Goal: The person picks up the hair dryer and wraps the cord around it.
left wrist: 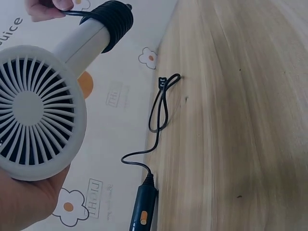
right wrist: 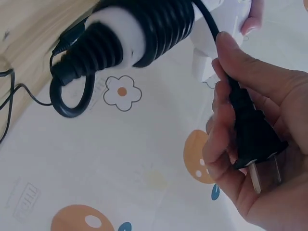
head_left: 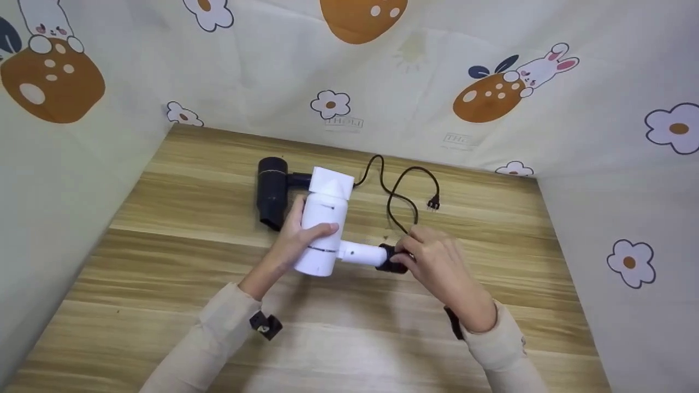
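Note:
A white hair dryer [head_left: 327, 210] is held up over the table by my left hand [head_left: 297, 237], its thumb across the barrel. The round grille [left wrist: 28, 108] at its rear end faces the left wrist view. Its handle [head_left: 361, 252] points right, with the black power cord [right wrist: 166, 29] wound in several tight turns round the handle's end. My right hand [head_left: 437, 259] is at that end and pinches the cord's loose end between thumb and fingers. In the right wrist view the two-pin plug [right wrist: 255, 134] lies inside that hand's curled fingers, prongs towards the palm.
Behind my left hand, a dark hair dryer [head_left: 272, 188] lies on the wooden table [head_left: 191, 218]. Its thin cord [head_left: 382, 174] loops to the right and ends in a plug [head_left: 433, 203]. Patterned cloth walls [head_left: 262, 65] enclose the table at the back and sides.

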Action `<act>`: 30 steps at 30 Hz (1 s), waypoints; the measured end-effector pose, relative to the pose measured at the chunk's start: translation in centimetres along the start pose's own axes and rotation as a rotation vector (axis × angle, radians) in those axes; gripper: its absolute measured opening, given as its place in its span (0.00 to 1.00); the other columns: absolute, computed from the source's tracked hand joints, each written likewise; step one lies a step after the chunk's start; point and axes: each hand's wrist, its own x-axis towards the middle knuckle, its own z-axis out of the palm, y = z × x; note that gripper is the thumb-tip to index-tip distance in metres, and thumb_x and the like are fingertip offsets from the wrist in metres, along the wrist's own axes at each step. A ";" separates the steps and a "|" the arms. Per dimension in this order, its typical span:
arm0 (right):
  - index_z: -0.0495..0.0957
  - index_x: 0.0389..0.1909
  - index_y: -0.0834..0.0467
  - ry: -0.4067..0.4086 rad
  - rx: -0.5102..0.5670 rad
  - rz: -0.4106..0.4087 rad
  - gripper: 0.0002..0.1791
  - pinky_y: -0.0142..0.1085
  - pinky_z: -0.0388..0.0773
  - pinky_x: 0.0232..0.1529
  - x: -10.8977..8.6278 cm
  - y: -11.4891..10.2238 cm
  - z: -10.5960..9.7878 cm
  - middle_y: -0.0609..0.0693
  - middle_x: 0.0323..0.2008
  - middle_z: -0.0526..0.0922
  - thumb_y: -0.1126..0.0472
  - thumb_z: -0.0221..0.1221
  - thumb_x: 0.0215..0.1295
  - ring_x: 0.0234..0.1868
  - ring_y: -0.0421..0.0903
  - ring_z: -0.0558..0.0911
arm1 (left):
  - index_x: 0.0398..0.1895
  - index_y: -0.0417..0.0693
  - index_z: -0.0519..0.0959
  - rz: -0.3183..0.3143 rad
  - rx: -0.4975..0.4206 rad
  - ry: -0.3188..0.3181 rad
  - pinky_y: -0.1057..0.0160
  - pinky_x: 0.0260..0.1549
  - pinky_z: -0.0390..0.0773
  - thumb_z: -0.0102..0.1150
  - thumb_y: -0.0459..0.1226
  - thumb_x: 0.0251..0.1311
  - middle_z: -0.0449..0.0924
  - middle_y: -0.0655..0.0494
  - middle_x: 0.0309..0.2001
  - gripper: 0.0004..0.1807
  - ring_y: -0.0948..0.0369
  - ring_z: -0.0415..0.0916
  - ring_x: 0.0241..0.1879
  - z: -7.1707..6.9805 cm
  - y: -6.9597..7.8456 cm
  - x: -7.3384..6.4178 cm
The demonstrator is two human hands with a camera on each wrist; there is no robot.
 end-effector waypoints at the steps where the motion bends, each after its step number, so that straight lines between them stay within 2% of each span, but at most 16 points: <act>1: 0.80 0.23 0.54 0.002 -0.010 -0.018 0.10 0.33 0.66 0.24 0.1 0.2 0.0 0.44 0.22 0.77 0.54 0.71 0.42 0.21 0.43 0.73 | 0.55 0.45 0.60 -0.008 0.002 -0.007 0.57 0.35 0.80 0.63 0.35 0.48 0.74 0.45 0.43 0.31 0.56 0.76 0.37 0.0 0.0 0.0; 7: 0.81 0.21 0.51 0.004 0.000 -0.056 0.09 0.45 0.68 0.45 0.5 0.8 0.0 0.43 0.24 0.81 0.54 0.71 0.41 0.29 0.45 0.76 | 0.58 0.46 0.59 -0.054 -0.046 -0.067 0.56 0.35 0.80 0.61 0.35 0.49 0.73 0.45 0.43 0.32 0.55 0.77 0.36 0.0 0.1 0.0; 11: 0.82 0.23 0.50 -0.054 0.077 -0.074 0.06 0.54 0.68 0.53 0.7 1.2 0.1 0.44 0.26 0.81 0.56 0.70 0.44 0.33 0.45 0.78 | 0.59 0.47 0.58 -0.084 -0.070 -0.095 0.56 0.36 0.80 0.60 0.35 0.49 0.73 0.45 0.44 0.33 0.55 0.77 0.36 0.0 0.2 -0.1; 14: 0.83 0.25 0.50 -0.117 0.170 -0.089 0.05 0.56 0.64 0.56 0.7 1.6 0.3 0.45 0.30 0.80 0.55 0.68 0.46 0.37 0.45 0.77 | 0.61 0.47 0.57 -0.105 -0.071 -0.118 0.57 0.37 0.79 0.60 0.36 0.48 0.73 0.45 0.44 0.36 0.56 0.76 0.37 -0.2 0.1 -0.3; 19: 0.84 0.29 0.51 -0.203 0.421 -0.086 0.05 0.45 0.67 0.54 0.8 2.5 0.6 0.45 0.34 0.79 0.55 0.65 0.51 0.42 0.44 0.75 | 0.64 0.45 0.54 -0.114 -0.102 -0.163 0.57 0.39 0.78 0.58 0.37 0.48 0.72 0.46 0.45 0.38 0.56 0.76 0.39 -0.5 0.1 -0.5; 22: 0.83 0.31 0.53 -0.240 0.608 -0.040 0.05 0.38 0.71 0.53 0.6 3.2 0.9 0.46 0.37 0.81 0.58 0.63 0.53 0.45 0.45 0.77 | 0.64 0.44 0.54 -0.107 -0.133 -0.183 0.58 0.39 0.78 0.56 0.37 0.49 0.72 0.48 0.44 0.36 0.57 0.75 0.39 -0.7 0.1 -0.5; 25: 0.82 0.33 0.55 -0.262 0.774 0.028 0.05 0.36 0.72 0.56 0.4 3.7 1.2 0.51 0.42 0.82 0.62 0.62 0.55 0.49 0.49 0.78 | 0.65 0.45 0.54 -0.106 -0.154 -0.198 0.59 0.38 0.78 0.53 0.37 0.50 0.73 0.50 0.43 0.37 0.58 0.76 0.38 -0.7 0.3 -0.6; 27: 0.82 0.34 0.56 -0.256 0.838 0.063 0.05 0.36 0.71 0.57 0.2 3.9 1.5 0.53 0.45 0.81 0.65 0.62 0.54 0.51 0.52 0.77 | 0.66 0.45 0.53 -0.110 -0.161 -0.205 0.59 0.39 0.78 0.53 0.37 0.50 0.73 0.50 0.43 0.38 0.58 0.75 0.38 -0.7 0.5 -0.6; 30: 0.83 0.34 0.58 -0.242 0.874 0.092 0.07 0.34 0.72 0.56 0.1 3.9 1.7 0.57 0.46 0.79 0.66 0.63 0.54 0.51 0.52 0.76 | 0.67 0.45 0.52 -0.115 -0.162 -0.217 0.59 0.39 0.77 0.53 0.37 0.50 0.73 0.51 0.43 0.39 0.58 0.75 0.39 -0.7 0.6 -0.6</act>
